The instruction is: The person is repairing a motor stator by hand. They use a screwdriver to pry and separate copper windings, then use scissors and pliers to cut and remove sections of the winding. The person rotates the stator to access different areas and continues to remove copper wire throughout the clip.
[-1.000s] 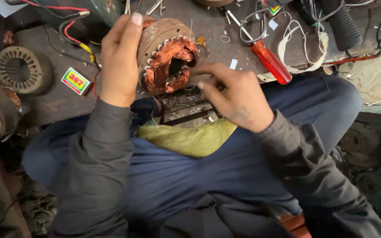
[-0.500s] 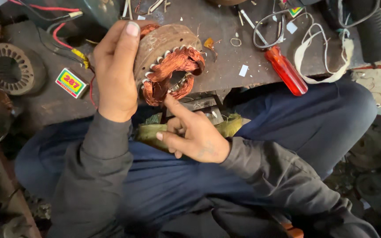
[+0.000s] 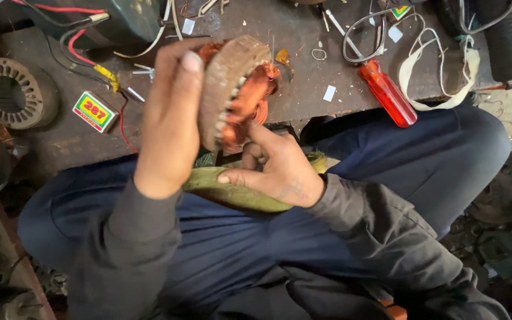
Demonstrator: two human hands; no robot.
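My left hand grips a round motor stator by its rusty outer ring and holds it tilted on edge above my lap. Copper windings fill its centre. My right hand is just below the stator, index finger reaching up to touch the copper coils from underneath, the other fingers curled. A yellow-green cloth lies across my lap under the right hand.
A dark workbench lies ahead with a red-handled screwdriver, white cord loops, a small colourful box, red and yellow wires and another bare stator core at the left. Clutter lies on the floor at both sides.
My left hand has turned the stator from face-up to on edge and brought it nearer. My right hand left the stator's right side, dropped to my lap, then reached up under the windings.
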